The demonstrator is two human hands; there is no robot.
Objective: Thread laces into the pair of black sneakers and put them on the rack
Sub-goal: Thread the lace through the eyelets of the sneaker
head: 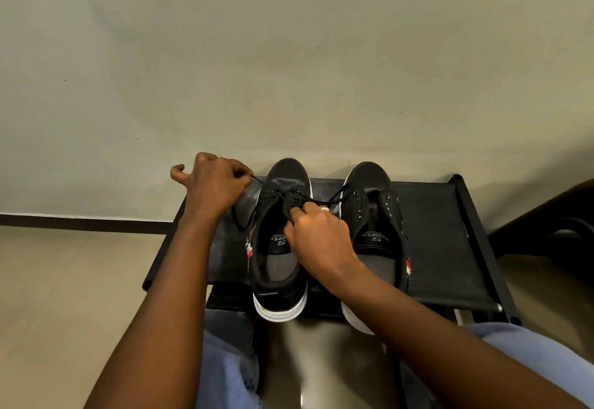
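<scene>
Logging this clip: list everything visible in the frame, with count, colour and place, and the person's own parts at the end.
sneakers: 2, black with white soles, side by side on the rack top, toes toward the wall; left sneaker, right sneaker
lace: 1, black, partly threaded through the left sneaker's eyelets, ends pulled out to both sides
rack: 1, black frame with black fabric shelf, against the wall
wall: 1, pale beige, behind the rack
floor: pale tile, dark strip along the wall's base
jeans: light blue, bottom edge
left hand: grip pinching one lace end, left of the sneakers
right hand: grip on the lace over the left sneaker
</scene>
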